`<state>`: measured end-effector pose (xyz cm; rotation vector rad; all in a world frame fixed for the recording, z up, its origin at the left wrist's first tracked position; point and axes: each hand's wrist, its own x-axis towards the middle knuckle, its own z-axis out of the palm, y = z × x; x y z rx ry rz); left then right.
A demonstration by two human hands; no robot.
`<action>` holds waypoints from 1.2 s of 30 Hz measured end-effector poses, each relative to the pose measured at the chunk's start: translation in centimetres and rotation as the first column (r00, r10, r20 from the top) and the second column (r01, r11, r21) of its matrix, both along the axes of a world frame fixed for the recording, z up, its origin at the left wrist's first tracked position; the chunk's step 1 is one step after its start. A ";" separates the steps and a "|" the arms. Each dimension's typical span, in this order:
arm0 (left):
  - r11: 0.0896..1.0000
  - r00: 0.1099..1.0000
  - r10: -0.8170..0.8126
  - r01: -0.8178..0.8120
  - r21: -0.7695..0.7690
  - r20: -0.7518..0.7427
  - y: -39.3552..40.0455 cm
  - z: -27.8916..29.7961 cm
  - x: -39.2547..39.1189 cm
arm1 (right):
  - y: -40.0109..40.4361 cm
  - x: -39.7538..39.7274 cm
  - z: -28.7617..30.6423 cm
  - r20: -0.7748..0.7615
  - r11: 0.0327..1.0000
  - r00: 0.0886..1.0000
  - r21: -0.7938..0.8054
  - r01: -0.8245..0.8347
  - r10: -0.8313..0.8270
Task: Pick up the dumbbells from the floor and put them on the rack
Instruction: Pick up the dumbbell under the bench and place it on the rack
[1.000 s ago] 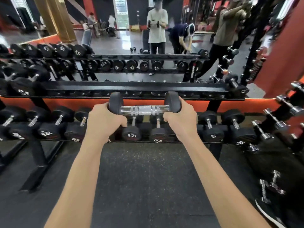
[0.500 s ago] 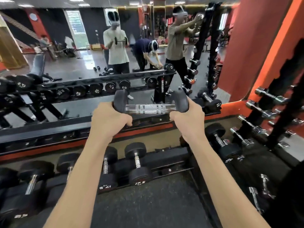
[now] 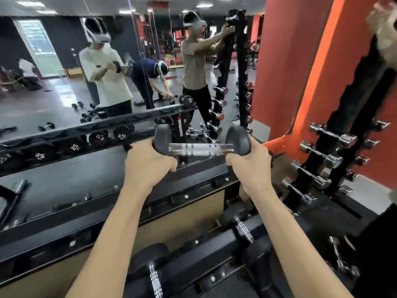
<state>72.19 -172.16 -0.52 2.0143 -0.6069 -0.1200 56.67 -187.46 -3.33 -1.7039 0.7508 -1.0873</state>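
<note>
I hold one dumbbell (image 3: 200,149) level in front of me, black rubber heads and a knurled chrome handle. My left hand (image 3: 148,163) grips its left head and my right hand (image 3: 249,164) grips its right head. It hangs above the right end of the black rack's upper tier (image 3: 90,186), which has bare cradle space below it. On the lower tier lie two more black dumbbells (image 3: 154,274), one at the bottom centre and one (image 3: 242,229) under my right forearm.
A mirror wall behind the rack shows people and dumbbells on the floor. A vertical stand (image 3: 322,160) with several chrome dumbbells is close on the right, against an orange wall (image 3: 285,67). Another person's arm (image 3: 384,33) shows at the top right.
I have stepped closer to the rack and toward its right end. The dumbbell has risen from the lower tier's level to above the upper tier. Both hands keep their hold.
</note>
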 end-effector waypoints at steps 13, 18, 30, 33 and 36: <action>0.951 0.956 -0.294 0.292 0.100 0.009 -17.6 -3.2 15.8 | -11.2 12.3 -4.6 -0.051 0.918 0.922 0.091 0.387 -0.383; 0.905 0.922 -0.387 0.377 0.195 0.013 -24.1 -6.5 19.1 | -15.9 14.8 -8.3 -0.157 0.863 0.869 0.124 0.490 -0.470; 0.645 0.782 -0.624 0.516 0.563 -0.002 -37.8 -15.7 26.3 | -22.6 20.0 -19.4 -0.498 0.695 0.714 0.269 0.667 -0.492; 0.559 0.738 -0.674 0.528 0.639 -0.021 -40.7 -18.3 27.2 | -24.0 20.7 -21.8 -0.534 0.650 0.712 0.346 0.676 -0.456; 0.485 0.703 -0.709 0.544 0.684 -0.057 -43.0 -20.7 28.0 | -24.4 21.7 -24.0 -0.567 0.595 0.702 0.406 0.694 -0.431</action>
